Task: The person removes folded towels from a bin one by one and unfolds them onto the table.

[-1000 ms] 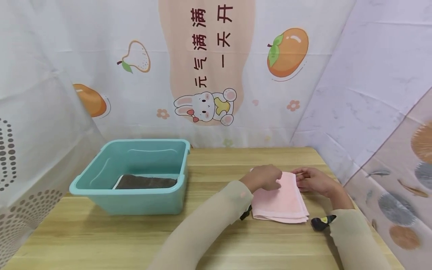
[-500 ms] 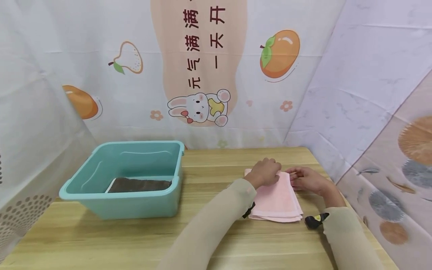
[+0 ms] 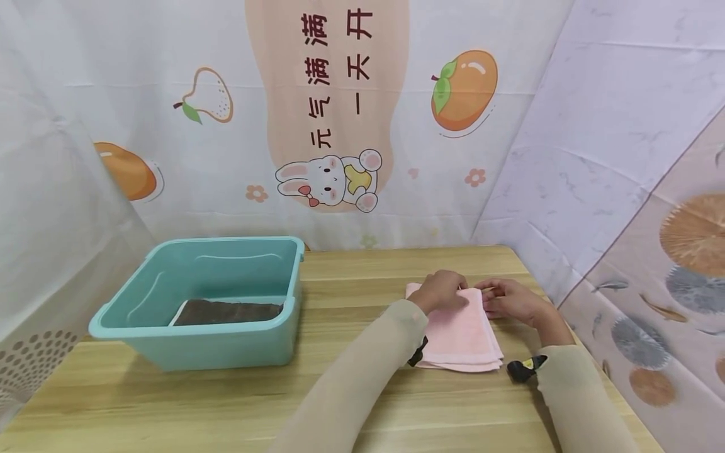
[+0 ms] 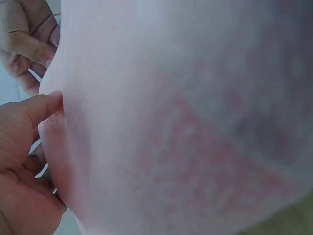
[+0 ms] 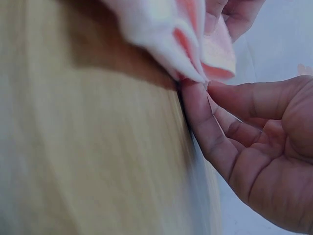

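A folded pink towel (image 3: 461, 336) lies on the right part of the wooden table, its layered near edge facing me. My left hand (image 3: 438, 291) is over the towel's far left part. In the left wrist view, that hand's thumb (image 4: 41, 107) presses the cloth's edge against fingers partly hidden behind it. At the far right corner is my right hand (image 3: 512, 301). The right wrist view shows its thumb and index finger (image 5: 203, 112) pinching the tip of the towel (image 5: 156, 34), where several layers meet. Fingers of the left hand (image 5: 234, 17) appear just beyond.
A turquoise plastic basin (image 3: 226, 346) stands at the left of the table (image 3: 226, 409). Inside it lies a dark brown folded cloth (image 3: 223, 313) with a white edge. Printed fabric (image 3: 340, 226) hangs behind the table and along both sides.
The head view has turned slightly right, so everything sits further left in it. My left hand's fingers have shifted a little on the towel; my right hand stays at the corner.
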The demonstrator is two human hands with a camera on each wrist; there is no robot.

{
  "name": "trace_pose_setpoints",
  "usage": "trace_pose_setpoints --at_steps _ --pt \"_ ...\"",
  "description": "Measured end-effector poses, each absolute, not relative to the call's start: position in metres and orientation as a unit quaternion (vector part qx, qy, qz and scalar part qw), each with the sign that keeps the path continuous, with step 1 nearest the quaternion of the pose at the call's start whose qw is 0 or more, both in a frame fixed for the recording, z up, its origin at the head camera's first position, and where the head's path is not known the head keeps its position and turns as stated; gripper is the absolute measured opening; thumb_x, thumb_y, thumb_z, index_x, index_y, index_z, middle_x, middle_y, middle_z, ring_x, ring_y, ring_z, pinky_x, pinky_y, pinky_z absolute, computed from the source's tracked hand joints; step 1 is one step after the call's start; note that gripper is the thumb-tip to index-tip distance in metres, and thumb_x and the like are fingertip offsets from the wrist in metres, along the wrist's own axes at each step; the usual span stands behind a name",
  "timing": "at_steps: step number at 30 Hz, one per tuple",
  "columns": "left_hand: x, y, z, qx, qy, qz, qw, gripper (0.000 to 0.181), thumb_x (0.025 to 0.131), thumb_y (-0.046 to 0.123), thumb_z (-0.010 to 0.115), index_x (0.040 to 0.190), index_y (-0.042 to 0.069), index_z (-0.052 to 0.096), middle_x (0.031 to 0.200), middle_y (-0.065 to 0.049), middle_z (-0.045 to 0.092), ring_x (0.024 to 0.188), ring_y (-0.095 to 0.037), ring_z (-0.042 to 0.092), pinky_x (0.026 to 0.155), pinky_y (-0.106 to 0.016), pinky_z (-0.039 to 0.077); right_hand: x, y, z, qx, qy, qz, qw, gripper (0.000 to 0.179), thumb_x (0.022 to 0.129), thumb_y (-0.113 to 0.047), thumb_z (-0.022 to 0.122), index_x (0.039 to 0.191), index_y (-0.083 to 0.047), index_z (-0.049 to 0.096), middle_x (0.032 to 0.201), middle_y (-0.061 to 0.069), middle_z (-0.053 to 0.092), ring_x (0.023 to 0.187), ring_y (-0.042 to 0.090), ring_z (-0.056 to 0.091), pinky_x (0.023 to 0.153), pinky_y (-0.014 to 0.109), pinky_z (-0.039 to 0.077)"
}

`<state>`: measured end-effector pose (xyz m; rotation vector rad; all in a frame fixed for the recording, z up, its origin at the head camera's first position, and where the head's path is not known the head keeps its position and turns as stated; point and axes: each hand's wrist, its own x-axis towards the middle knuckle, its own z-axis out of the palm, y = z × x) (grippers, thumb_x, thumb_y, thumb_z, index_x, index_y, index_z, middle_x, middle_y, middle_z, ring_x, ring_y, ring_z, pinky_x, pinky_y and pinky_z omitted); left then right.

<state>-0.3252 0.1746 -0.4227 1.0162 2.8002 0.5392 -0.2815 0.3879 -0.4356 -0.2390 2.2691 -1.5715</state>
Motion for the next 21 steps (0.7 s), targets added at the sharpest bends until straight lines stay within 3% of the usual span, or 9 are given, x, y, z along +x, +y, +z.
trace_pose_setpoints --at_steps 6,13,21 --pt "-0.326 0.164 -0.419 0.360 0.895 0.249 0.083 0.012 0.096 0.027 0.073 0.102 0.017 0.073 0.089 0.010 0.063 0.084 -0.007 0.054 0.076 -0.023 0.043 -0.282 0.386 -0.437 -0.073 0.800 -0.566 0.188 0.044 0.099 0.010 0.049 0.141 0.015 0.039 0.109 0.016 0.059 0.095 0.018 0.065 0.083 0.036 0.059" --pt "-0.328 0.149 -0.412 0.409 0.853 0.306 0.103 0.010 0.098 0.024 0.071 0.100 0.013 0.072 0.084 0.008 0.063 0.076 -0.007 0.051 0.070 -0.018 0.041 -0.281 0.384 -0.436 -0.071 0.796 -0.569 0.193 0.045 0.099 0.009 0.050 0.141 0.016 0.036 0.110 0.014 0.058 0.094 0.017 0.064 0.082 0.036 0.059" --pt "-0.325 0.130 -0.399 0.443 0.820 0.348 0.103 0.010 0.099 0.022 0.070 0.101 0.012 0.070 0.091 0.008 0.069 0.084 -0.004 0.059 0.077 -0.015 0.047 -0.282 0.387 -0.436 -0.071 0.805 -0.557 0.189 0.044 0.101 0.006 0.050 0.142 0.015 0.037 0.112 0.015 0.059 0.097 0.018 0.065 0.083 0.036 0.058"
